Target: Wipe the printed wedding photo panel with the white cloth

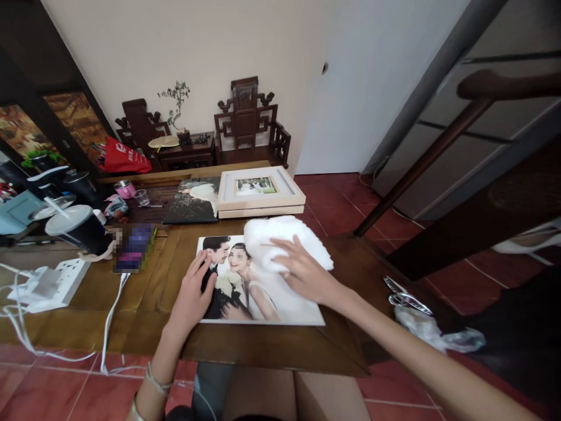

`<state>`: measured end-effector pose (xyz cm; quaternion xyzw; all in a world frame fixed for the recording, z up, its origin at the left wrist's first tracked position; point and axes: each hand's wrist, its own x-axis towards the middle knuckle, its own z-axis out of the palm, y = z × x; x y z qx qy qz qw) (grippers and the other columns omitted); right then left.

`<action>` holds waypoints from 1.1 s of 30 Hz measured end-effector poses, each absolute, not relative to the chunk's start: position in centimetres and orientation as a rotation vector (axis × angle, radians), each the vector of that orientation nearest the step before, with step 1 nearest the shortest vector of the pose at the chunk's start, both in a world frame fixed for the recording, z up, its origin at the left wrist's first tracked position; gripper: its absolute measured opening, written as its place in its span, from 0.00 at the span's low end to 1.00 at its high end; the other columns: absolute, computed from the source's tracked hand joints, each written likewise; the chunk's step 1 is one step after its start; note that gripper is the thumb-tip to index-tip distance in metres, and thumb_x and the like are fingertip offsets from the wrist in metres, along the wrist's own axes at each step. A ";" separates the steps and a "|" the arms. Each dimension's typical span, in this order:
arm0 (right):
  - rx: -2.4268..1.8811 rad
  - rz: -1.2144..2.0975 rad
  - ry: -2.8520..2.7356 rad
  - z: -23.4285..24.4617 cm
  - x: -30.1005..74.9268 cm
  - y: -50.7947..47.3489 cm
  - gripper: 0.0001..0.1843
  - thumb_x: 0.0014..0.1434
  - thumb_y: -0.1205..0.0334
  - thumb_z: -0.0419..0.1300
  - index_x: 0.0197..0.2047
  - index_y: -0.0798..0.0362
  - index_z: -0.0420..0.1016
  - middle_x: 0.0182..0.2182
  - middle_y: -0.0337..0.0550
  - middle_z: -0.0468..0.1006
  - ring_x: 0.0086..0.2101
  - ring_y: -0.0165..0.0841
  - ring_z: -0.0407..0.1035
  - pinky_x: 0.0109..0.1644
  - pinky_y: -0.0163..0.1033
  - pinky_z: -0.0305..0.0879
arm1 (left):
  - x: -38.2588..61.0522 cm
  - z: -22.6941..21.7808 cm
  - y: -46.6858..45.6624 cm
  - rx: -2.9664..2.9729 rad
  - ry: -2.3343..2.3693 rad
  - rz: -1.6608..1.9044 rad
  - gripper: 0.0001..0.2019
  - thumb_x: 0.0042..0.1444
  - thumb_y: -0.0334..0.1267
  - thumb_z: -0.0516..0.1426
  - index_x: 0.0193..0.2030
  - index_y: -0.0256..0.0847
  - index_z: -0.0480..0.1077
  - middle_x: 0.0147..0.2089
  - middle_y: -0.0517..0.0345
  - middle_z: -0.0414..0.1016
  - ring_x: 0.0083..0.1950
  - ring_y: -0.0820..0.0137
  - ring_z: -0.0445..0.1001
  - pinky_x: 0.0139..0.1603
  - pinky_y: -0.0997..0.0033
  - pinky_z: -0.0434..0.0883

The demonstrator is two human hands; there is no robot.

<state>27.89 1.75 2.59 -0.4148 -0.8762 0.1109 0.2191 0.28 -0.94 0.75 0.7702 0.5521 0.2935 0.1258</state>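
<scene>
White cloth point(286, 230), head view: lies over upper right part of photo point(263, 304), which rests flat on wooden table point(272, 346). Right hand point(303, 270) spread on cloth, fingers apart. Left hand point(197, 289) loosely extended on photo's left edge, gripping nothing. Picture frames point(263, 199) stacked just behind.

The cloth point(313, 242) is seen as fluffy and matt, the photo print point(289, 304) as smooth. The table point(272, 345) is made of slightly glossy wood; the power strip point(72, 273), of smooth plastic.
</scene>
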 end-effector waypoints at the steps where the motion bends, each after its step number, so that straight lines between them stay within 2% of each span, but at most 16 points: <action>1: -1.199 0.282 -2.401 2.5 27.8 3.0 0.20 0.48 0.75 0.49 0.42 0.56 0.74 0.54 0.58 0.70 0.61 0.49 0.52 0.62 0.70 0.38 | 0.3 0.7 -0.9 2.238 1.607 0.862 0.22 0.64 0.40 0.48 0.63 0.38 0.60 0.67 0.48 0.58 0.69 0.64 0.53 0.68 0.57 0.55; 5: -1.263 0.262 -2.379 2.3 27.5 3.9 0.20 0.49 0.75 0.49 0.43 0.58 0.74 0.52 0.60 0.72 0.61 0.51 0.52 0.60 0.72 0.40 | 0.3 0.6 -0.8 2.231 1.612 0.875 0.21 0.63 0.40 0.49 0.62 0.38 0.62 0.67 0.47 0.59 0.69 0.63 0.54 0.67 0.56 0.55; 9: -1.150 0.295 -2.446 2.3 27.6 -1.6 0.17 0.44 0.75 0.50 0.36 0.54 0.74 0.60 0.53 0.64 0.63 0.52 0.46 0.61 0.73 0.35 | 0.3 0.5 -0.7 2.241 1.615 0.876 0.21 0.63 0.40 0.49 0.62 0.38 0.62 0.67 0.47 0.59 0.69 0.63 0.54 0.67 0.55 0.55; 13: -0.964 0.364 -2.509 2.7 27.8 -8.2 0.15 0.40 0.75 0.51 0.31 0.52 0.71 0.64 0.47 0.59 0.65 0.51 0.41 0.63 0.72 0.32 | 0.3 0.6 -0.8 2.238 1.609 0.867 0.22 0.63 0.40 0.49 0.63 0.37 0.61 0.67 0.46 0.59 0.69 0.63 0.53 0.67 0.55 0.55; 17: -0.852 0.445 -2.544 3.5 27.6 -9.6 0.19 0.39 0.75 0.50 0.34 0.51 0.72 0.63 0.45 0.59 0.65 0.48 0.42 0.64 0.71 0.33 | 0.4 0.7 -0.9 2.226 1.578 0.868 0.22 0.63 0.39 0.49 0.64 0.39 0.59 0.68 0.47 0.56 0.70 0.62 0.52 0.68 0.54 0.54; 21: -0.951 0.489 -2.579 3.7 26.7 -5.0 0.21 0.41 0.76 0.49 0.37 0.53 0.74 0.63 0.49 0.60 0.65 0.47 0.39 0.62 0.72 0.31 | 0.3 0.8 -1.0 2.222 1.552 0.838 0.23 0.64 0.39 0.48 0.65 0.39 0.58 0.69 0.47 0.55 0.71 0.62 0.49 0.68 0.53 0.52; 24: -1.074 0.388 -2.568 3.5 25.9 -0.1 0.21 0.46 0.77 0.48 0.41 0.55 0.74 0.63 0.52 0.60 0.65 0.47 0.40 0.63 0.71 0.31 | 0.3 0.8 -1.0 2.217 1.549 0.845 0.22 0.64 0.39 0.48 0.65 0.40 0.58 0.69 0.47 0.55 0.71 0.62 0.50 0.68 0.53 0.52; 28: -1.228 0.224 -2.495 3.2 24.9 3.6 0.19 0.53 0.74 0.50 0.46 0.57 0.74 0.62 0.54 0.60 0.64 0.51 0.43 0.61 0.73 0.35 | 0.2 0.6 -0.9 2.221 1.554 0.858 0.23 0.64 0.40 0.48 0.64 0.37 0.59 0.68 0.46 0.56 0.70 0.63 0.51 0.68 0.54 0.53; 33: -1.154 0.277 -2.537 3.1 24.2 -0.7 0.19 0.51 0.72 0.52 0.44 0.53 0.76 0.63 0.52 0.59 0.65 0.52 0.41 0.62 0.72 0.34 | 0.1 0.7 -0.8 2.220 1.554 0.861 0.22 0.64 0.40 0.49 0.63 0.38 0.60 0.68 0.46 0.57 0.70 0.62 0.53 0.67 0.53 0.54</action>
